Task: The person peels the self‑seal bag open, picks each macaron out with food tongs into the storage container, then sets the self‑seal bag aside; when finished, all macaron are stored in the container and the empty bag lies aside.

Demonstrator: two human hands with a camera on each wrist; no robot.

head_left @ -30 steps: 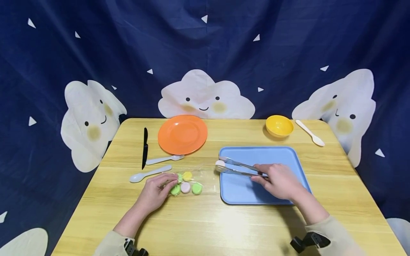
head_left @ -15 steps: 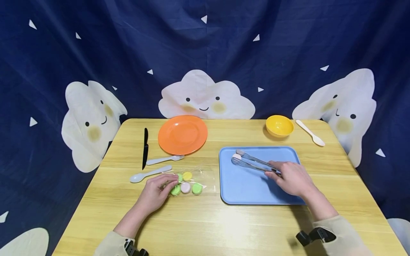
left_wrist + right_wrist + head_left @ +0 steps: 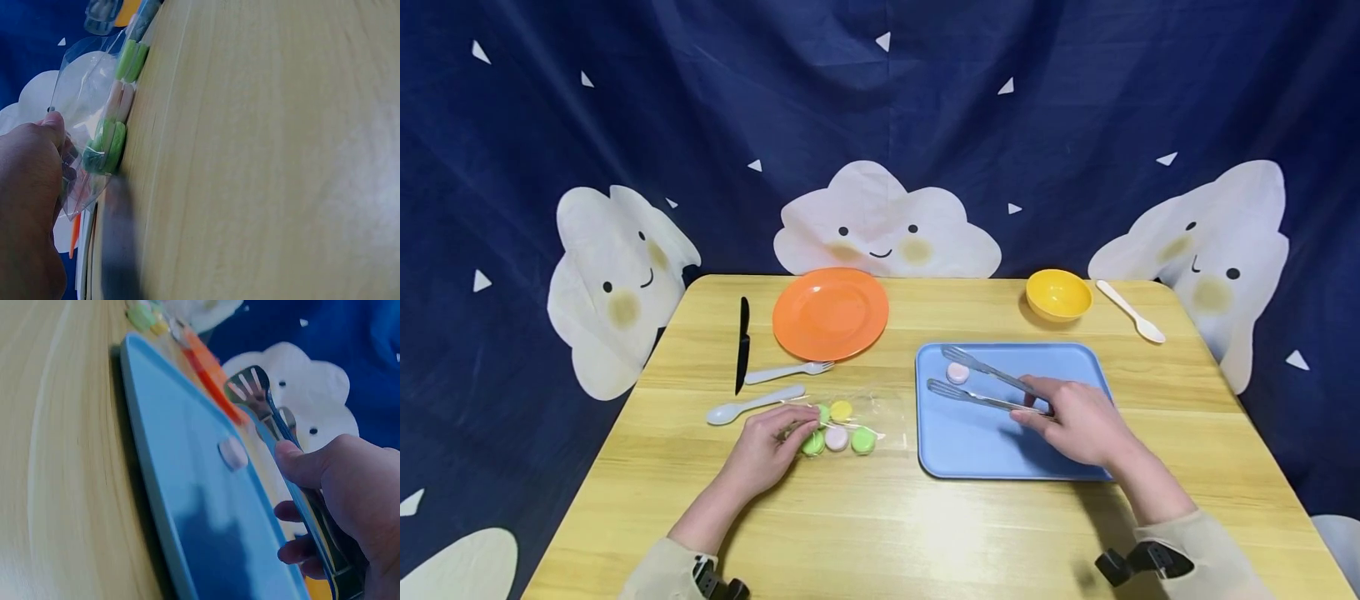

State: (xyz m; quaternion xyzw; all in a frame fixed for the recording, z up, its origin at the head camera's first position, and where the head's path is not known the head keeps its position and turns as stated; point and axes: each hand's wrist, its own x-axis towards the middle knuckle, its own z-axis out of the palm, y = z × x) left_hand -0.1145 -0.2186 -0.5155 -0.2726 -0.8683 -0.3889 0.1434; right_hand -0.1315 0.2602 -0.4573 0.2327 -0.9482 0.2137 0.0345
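My left hand (image 3: 766, 446) pinches the edge of a clear plastic bag (image 3: 891, 421) lying on the table. Several macarons are inside it, among them a yellow macaron (image 3: 841, 410), a lilac macaron (image 3: 836, 437) and a green macaron (image 3: 862, 440). Over the blue tray (image 3: 958, 454), my right hand (image 3: 1078, 423) grips metal tongs (image 3: 988, 402), their two slotted ends spread apart. A pale pink macaron (image 3: 957, 372) lies alone on the tray, at its upper left. In the right wrist view, the tongs' ends (image 3: 250, 387) stand clear of that macaron (image 3: 233, 454).
An orange plate (image 3: 830, 314) sits at the back left, beside a black knife (image 3: 742, 346). A pale fork (image 3: 786, 372) and a spoon (image 3: 752, 406) lie left of the bag. At the back right are a yellow bowl (image 3: 1058, 296) and a white spoon (image 3: 1131, 311).
The tongs moved right from the tray's left edge, carrying the pink macaron, then spread and let it go onto the tray. My left hand stayed on the bag.
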